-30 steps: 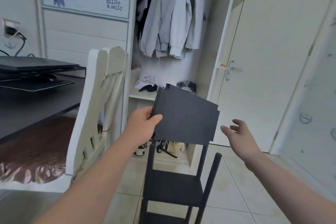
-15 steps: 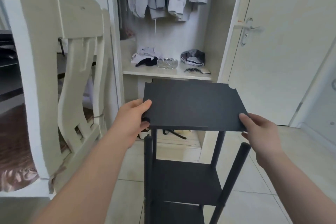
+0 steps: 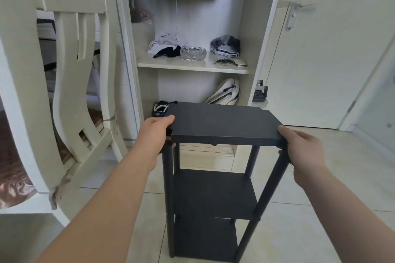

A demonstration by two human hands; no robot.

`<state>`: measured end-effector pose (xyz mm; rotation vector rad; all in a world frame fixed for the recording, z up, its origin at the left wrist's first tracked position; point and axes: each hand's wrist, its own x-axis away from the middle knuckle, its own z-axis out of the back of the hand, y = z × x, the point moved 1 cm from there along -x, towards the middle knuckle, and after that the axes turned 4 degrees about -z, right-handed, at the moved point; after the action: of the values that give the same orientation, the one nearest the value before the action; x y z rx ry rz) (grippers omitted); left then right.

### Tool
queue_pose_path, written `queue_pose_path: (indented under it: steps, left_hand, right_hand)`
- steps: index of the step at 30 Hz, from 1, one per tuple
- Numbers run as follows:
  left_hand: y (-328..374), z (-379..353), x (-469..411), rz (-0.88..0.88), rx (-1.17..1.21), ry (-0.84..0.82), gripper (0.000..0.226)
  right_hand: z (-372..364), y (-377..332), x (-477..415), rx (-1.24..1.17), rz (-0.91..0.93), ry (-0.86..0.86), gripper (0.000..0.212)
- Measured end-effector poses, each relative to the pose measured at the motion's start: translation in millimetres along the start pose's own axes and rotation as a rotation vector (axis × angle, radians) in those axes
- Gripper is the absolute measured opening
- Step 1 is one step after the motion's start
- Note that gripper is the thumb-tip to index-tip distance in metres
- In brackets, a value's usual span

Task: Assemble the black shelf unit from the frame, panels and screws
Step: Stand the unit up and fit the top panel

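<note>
While the panel lies on top of the frame in the middle of the picture, the job now looks like getting its cut corners to sit right on the four posts. I think the best way is to hold it flat and press down softly on the left and right sides at once. Each corner should be checked before any screw goes in. If one side drops first, the panel could tip. The right post looks a bit slanted, so it may need a nudge to stand straight under its corner.

A white chair fills the left of the picture. Just right of it, the left hand reaches up from the lower left. Its thumb lies on top of the panel's left edge and its fingers curl under, by the top of the left post, so it grips that edge. The right hand reaches in from the lower right. Its thumb rests on the near right corner and its fingers wrap below, so it grips too. Both arms stretch forward, with the wrists about level. Two lower panels sit in the frame underneath. I can see no screws.
</note>
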<state>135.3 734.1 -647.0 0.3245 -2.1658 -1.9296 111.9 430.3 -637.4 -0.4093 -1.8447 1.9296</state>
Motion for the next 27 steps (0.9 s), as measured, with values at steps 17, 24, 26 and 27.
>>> queue_pose_path:
  steps: [17, 24, 26, 27]
  left_hand:
    - [-15, 2, 4, 0.080, 0.014, -0.017, 0.013]
    - [-11, -1, 8, 0.063, -0.007, -0.033, 0.013]
    - [-10, -2, 9, 0.064, -0.007, -0.033, 0.013]
    - [-10, -2, 9, 0.066, -0.008, -0.033, 0.013]
  right_hand:
    - [2, 9, 4, -0.042, -0.071, 0.021, 0.013]
    - [3, 10, 2, -0.061, -0.073, 0.020, 0.012]
    - [3, 10, 1, -0.071, -0.074, 0.020, 0.012]
    - [3, 10, 1, -0.074, -0.076, 0.021, 0.012]
